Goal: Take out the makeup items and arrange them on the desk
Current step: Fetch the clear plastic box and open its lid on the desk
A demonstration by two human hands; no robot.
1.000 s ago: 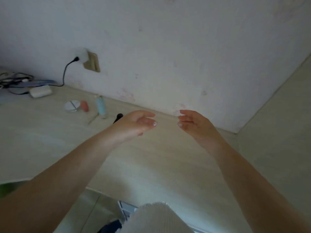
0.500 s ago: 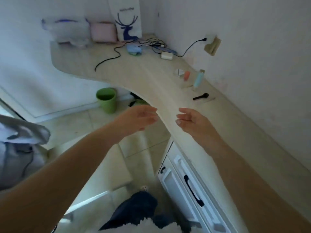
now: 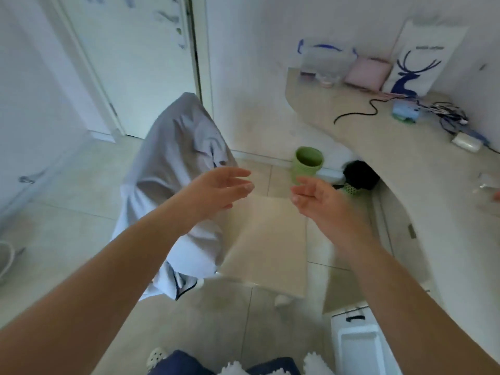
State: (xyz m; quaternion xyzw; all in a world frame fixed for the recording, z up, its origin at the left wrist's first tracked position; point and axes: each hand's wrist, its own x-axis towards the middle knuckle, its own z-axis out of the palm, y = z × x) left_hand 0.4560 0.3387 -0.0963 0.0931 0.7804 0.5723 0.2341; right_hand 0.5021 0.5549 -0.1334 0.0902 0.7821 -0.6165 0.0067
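Pale tiled floor [image 3: 67,212], white door [image 3: 140,63], cloth-draped chair [image 3: 176,158], curved desk [image 3: 405,158].

Makeup items at the far right edge

On my tabletop [image 3: 422,169] they are blurred: something clear [image 3: 488,184], and a pink bit [image 3: 497,196] cut off.

One camera on the person's head, looking forward and down.

It sees both bare arms from close up, reaching out from the bottom edge. The left hand [image 3: 216,189] and right hand [image 3: 322,204] are near the middle, both with nothing in them. The floor [image 3: 67,212] lies below and beyond the hands. The desk [image 3: 405,158] curves off to the right of the right hand, farther away. There is no second view.
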